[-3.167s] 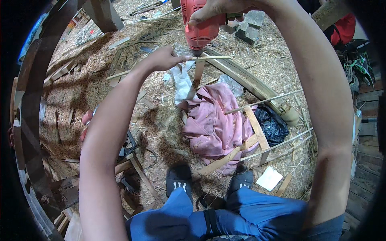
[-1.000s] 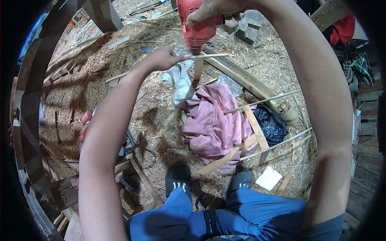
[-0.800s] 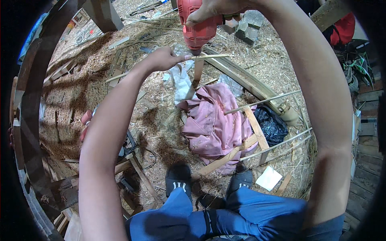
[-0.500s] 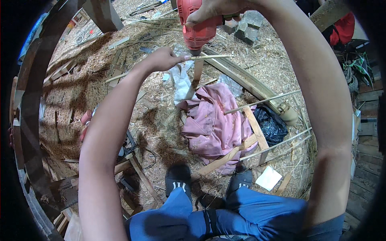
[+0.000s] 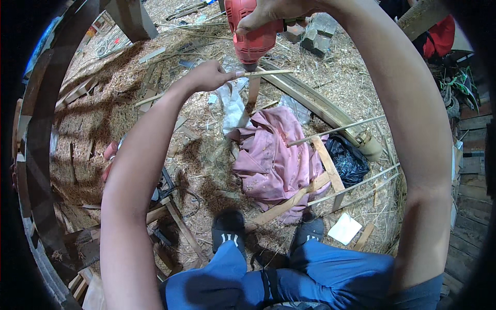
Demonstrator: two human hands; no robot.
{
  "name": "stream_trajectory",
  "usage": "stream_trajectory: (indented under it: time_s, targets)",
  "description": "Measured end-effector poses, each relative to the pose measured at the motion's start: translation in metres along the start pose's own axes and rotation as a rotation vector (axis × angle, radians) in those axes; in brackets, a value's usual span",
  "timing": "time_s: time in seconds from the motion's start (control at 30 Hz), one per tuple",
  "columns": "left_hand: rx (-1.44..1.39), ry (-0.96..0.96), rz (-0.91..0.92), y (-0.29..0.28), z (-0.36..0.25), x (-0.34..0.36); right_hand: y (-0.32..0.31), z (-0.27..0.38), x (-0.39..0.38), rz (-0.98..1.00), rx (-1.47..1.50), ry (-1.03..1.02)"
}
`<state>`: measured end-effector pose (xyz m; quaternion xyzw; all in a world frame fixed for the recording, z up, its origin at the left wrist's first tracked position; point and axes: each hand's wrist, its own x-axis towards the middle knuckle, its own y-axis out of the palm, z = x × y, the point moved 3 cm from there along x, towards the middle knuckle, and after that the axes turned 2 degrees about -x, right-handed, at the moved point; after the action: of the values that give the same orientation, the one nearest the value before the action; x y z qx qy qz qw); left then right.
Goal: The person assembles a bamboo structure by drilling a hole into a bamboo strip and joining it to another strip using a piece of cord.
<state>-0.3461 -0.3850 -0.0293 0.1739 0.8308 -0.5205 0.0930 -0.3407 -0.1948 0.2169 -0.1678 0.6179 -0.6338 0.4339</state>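
In my right hand (image 5: 279, 11) is a red power drill (image 5: 254, 44), gripped at its handle near the top of the view. The drill's dark nose points down at a thin wooden strip (image 5: 271, 73). My left hand (image 5: 213, 76) is closed, pinching the strip's left end between thumb and fingers right beside the nose. Whether a bit enters the wood cannot be seen. Beneath the strip, a brown flat piece of wood (image 5: 253, 94) runs downward. A pink cloth (image 5: 274, 155) lies crumpled on the ground below both hands.
Wood shavings cover the ground. A black plastic bag (image 5: 347, 160), a wooden frame piece (image 5: 328, 164) and long beams (image 5: 315, 106) lie to the right. Grey blocks (image 5: 318, 36) sit beyond the drill. My sandalled feet (image 5: 229, 230) are at the cloth's near edge.
The drill and the strip have shifted very slightly to the left. Both hands keep their grips, and nothing else visibly differs.
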Motion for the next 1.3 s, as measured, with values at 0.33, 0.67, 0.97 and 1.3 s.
stream_trajectory:
  time_s: [0.33, 0.67, 0.97, 1.3]
  targets:
    - [-0.045, 0.062, -0.091, 0.005, 0.003, 0.001, 0.003, 0.001, 0.002, -0.034, -0.083, 0.042]
    - [0.001, -0.016, -0.020, -0.001, 0.002, 0.001, 0.001, -0.003, 0.005, -0.021, -0.067, -0.021]
    - [0.012, -0.003, 0.006, -0.001, -0.002, -0.001, 0.005, 0.001, 0.002, -0.054, -0.091, 0.046]
    - [0.011, -0.006, -0.009, 0.001, 0.004, 0.003, 0.005, 0.011, 0.004, -0.018, -0.079, -0.047]
